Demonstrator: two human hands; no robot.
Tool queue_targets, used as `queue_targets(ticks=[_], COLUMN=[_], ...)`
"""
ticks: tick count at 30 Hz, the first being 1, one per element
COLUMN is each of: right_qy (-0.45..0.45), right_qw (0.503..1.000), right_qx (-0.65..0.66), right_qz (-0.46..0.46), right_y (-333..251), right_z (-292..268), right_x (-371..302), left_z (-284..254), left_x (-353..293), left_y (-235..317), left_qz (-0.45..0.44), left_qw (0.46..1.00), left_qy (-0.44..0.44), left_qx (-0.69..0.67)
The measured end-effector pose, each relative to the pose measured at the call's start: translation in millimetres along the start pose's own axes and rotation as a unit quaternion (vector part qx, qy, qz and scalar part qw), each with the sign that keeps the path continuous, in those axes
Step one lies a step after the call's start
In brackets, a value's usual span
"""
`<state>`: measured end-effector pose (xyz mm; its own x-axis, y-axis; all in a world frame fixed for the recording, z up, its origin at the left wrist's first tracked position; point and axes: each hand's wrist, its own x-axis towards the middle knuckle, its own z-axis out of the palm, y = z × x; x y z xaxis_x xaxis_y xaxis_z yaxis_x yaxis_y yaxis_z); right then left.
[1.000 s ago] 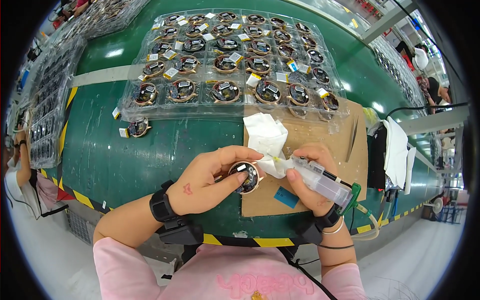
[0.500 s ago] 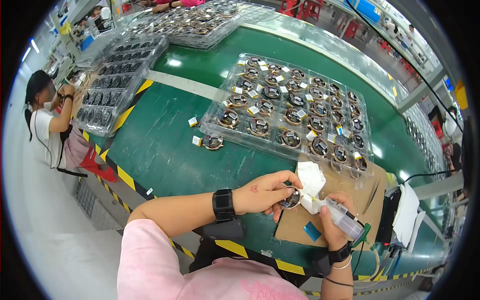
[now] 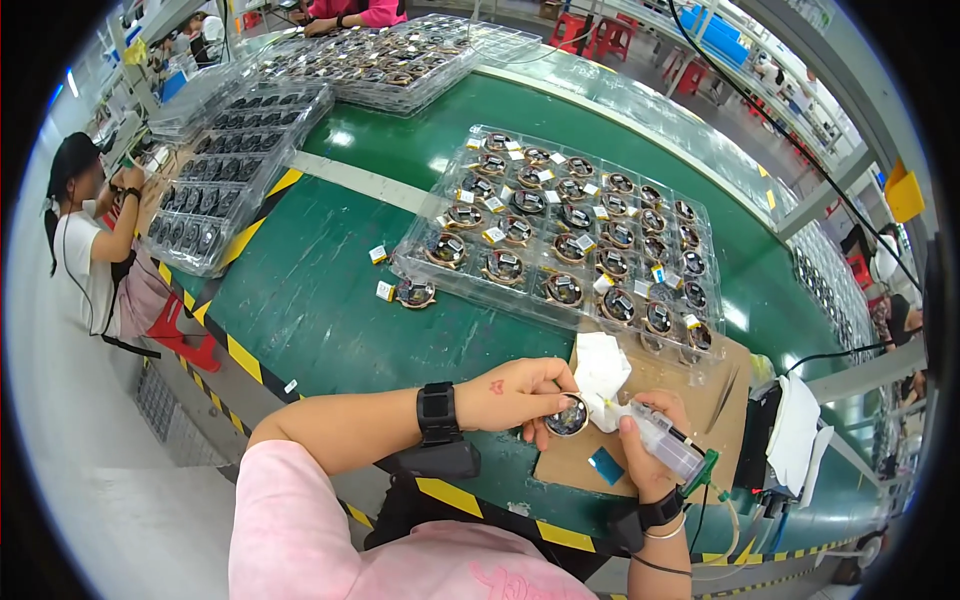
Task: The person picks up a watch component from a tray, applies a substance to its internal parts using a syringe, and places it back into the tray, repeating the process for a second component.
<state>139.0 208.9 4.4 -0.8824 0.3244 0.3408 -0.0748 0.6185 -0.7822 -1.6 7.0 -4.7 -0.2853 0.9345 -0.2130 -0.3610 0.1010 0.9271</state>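
My left hand [image 3: 520, 396] is closed around the edge of a round watch case [image 3: 567, 416], its inside showing dark parts and a shiny rim. My right hand [image 3: 652, 452] grips a clear dispensing syringe [image 3: 668, 447] with a green cap and a hose at its rear end. The syringe's front end points left toward the watch case, next to a crumpled white wipe [image 3: 602, 366]. I cannot tell whether its tip touches the case. Under both hands lies a brown cardboard mat [image 3: 660, 375], with a small blue film piece [image 3: 605, 466] on it.
Beyond my hands stands a clear plastic tray [image 3: 405, 262] with several watch cases. A loose watch case [image 3: 415, 292] lies left of it. Tweezers [image 3: 722, 400] rest on the mat's right side. Another tray [image 3: 205, 255] of black parts sits far left, near a seated person [image 3: 95, 240].
The whole view has shifted slightly, so the table items sit further left. The watch case has tilted a little in my left hand. Both hands keep their holds.
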Motion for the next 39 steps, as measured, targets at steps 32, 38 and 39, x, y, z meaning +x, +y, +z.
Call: queue_targets(ticks=[32,38,39], right_qy=[0.017,-0.049,-0.054], right_qw=[0.990,0.990,0.988], right_qx=[0.139,0.080,0.077], right_qz=[-0.006,-0.104,-0.121], right_y=[-0.3,-19.4,-18.4], right_z=[-14.2,-7.1,-5.8], right_x=[-6.7,-9.5,-9.4], left_z=[22.1,23.4,23.2], left_x=[0.4,0.1,0.4], left_y=[-14.5,-14.9,-14.9], left_qz=[0.107,0.126,0.126], left_qw=[0.966,0.954,0.953], left_qy=[0.079,0.083,0.085], left_qx=[0.223,0.258,0.262])
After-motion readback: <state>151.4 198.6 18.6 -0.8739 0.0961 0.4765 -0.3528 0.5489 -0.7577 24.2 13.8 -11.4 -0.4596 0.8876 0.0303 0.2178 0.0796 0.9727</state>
